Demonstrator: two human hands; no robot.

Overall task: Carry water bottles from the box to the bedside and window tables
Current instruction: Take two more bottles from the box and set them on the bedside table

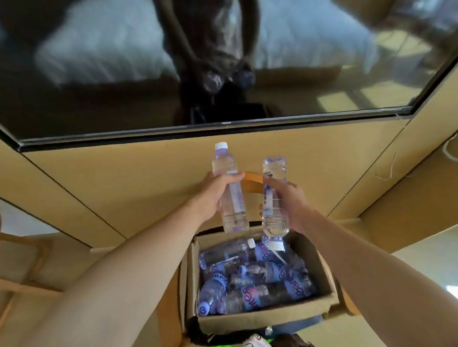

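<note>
An open cardboard box (pixel 264 320) sits low in the middle, holding several clear water bottles (pixel 255 279) with blue labels, lying on their sides. Above its far edge my left hand (pixel 213 197) grips one clear bottle (pixel 230 191) upright, white cap at the top. Just to the right, my right hand (pixel 288 202) holds a second bottle (pixel 274 197) upside down, its white cap pointing into the box. The two bottles are close together but apart.
A large dark TV screen (pixel 89 74) hangs on the wood-panelled wall (pixel 145 176) straight ahead, reflecting a bed and a person. The box rests on a wooden chair (pixel 173 325). Another wooden chair frame (pixel 20 261) stands at the left. A cable (pixel 388 167) dangles at the right.
</note>
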